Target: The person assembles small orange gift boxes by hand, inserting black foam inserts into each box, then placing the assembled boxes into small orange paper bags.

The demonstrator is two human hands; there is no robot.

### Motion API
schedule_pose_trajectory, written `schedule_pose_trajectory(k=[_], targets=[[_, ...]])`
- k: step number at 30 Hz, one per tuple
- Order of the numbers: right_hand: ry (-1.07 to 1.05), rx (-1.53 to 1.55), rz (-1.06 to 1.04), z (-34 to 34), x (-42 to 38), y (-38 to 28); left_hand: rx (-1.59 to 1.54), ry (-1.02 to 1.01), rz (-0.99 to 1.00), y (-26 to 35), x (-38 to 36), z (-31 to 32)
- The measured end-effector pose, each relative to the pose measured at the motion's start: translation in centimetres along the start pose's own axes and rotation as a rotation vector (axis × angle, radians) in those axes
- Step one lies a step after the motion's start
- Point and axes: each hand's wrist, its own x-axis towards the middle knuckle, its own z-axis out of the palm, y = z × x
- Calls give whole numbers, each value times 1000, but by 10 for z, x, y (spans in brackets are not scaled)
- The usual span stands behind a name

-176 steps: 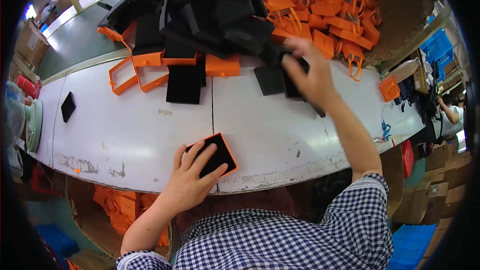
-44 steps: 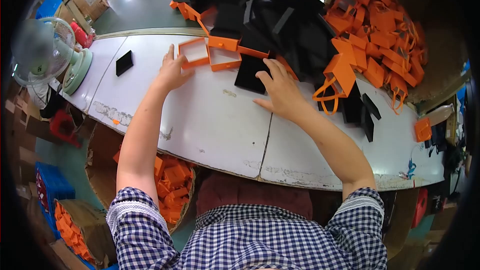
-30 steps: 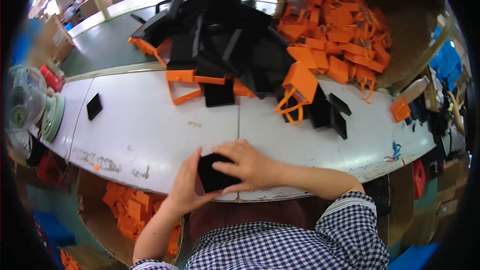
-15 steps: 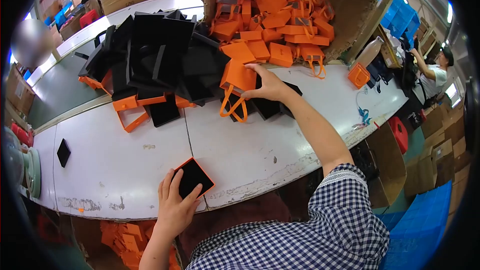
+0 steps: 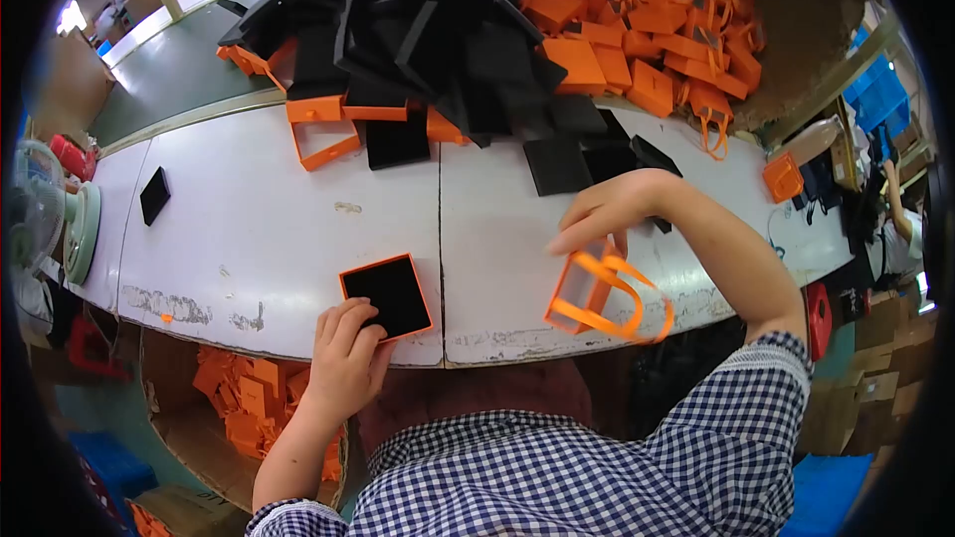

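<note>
In the head view, has the left hand [image 5: 346,353] on the near left corner of an orange box [image 5: 393,293] with a black inside, flat on the white table [image 5: 507,239], just left of the dark crack [image 5: 442,239] and close to the front edge. Has the fingers curled small there, but cannot tell from here about a real pinch. With the right hand [image 5: 622,211], holds an orange bag [image 5: 597,293] from above in a narrow grip, tilted, with blurry ribbon loops [image 5: 647,290] hanging toward the front edge. Just past the right hand, black flat pieces [image 5: 557,167], with a big black pile [image 5: 448,40] farther back. Could drop or bend the bag by pinching too lightly or too hard. Might snag a finger in the loose loops. Could also bump the black pieces by swinging the right wrist back, or slide the box off the front edge by pushing down crooked on just one corner
</note>
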Motion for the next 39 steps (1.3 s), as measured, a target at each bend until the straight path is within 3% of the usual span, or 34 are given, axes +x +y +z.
schedule_pose_trajectory(k=[1, 5, 7, 9, 11, 12, 13, 16, 19, 21, 22, 26, 27, 29, 31, 32, 33, 36, 39], targets=[[-149, -27, 136, 7, 13, -9, -1, -43, 9, -2, 1, -3], [-301, -80, 279, 12, 47, -27, 106, -106, -19, 10, 25, -25], [-38, -162, 400, 10, 37, -37, 139, -282, -111, 6, 27, -27], [58, -329, 366, 9, 21, -39, 176, -260, -78, -8, 19, -16], [490, -368, -136, 26, 10, -18, 130, -201, -87, -11, 14, -20], [646, -194, -466, 44, 13, -9, 126, -197, -100, -15, 10, -19], [664, -117, -591, 56, 13, -12, 3, -135, -151, -20, 6, -19], [710, -210, -663, 80, 24, -31, -98, -54, -219, -22, -3, -21], [758, -403, -618, 89, 45, -37, -39, -8, -225, -26, -12, -22], [700, -630, -390, 94, 57, -48, -55, 0, -225, -28, -16, -22], [782, -614, -457, 99, 68, -44, -82, 24, -235, -30, -18, -19], [961, -416, -655, 108, 73, -37, -31, 33, -237, -28, -15, -22], [927, -78, -661, 110, 71, -31, -32, 23, -232, -28, -14, -21], [866, 252, -649, 118, 59, -19, -36, 15, -231, -26, -17, -21], [782, 469, -784, 121, 41, -11, -69, -9, -220, -28, -15, -22], [844, 193, -892, 120, 32, 2, -49, 1, -219, -28, -15, -21], [846, 196, -894, 121, 20, 11, -46, -2, -217, -29, -16, -21], [908, -406, -603, 135, -9, 25, -96, 23, -249, -28, -18, -20], [875, -317, -425, 150, 1, 47, -279, 93, -246, -36, -14, -24]])
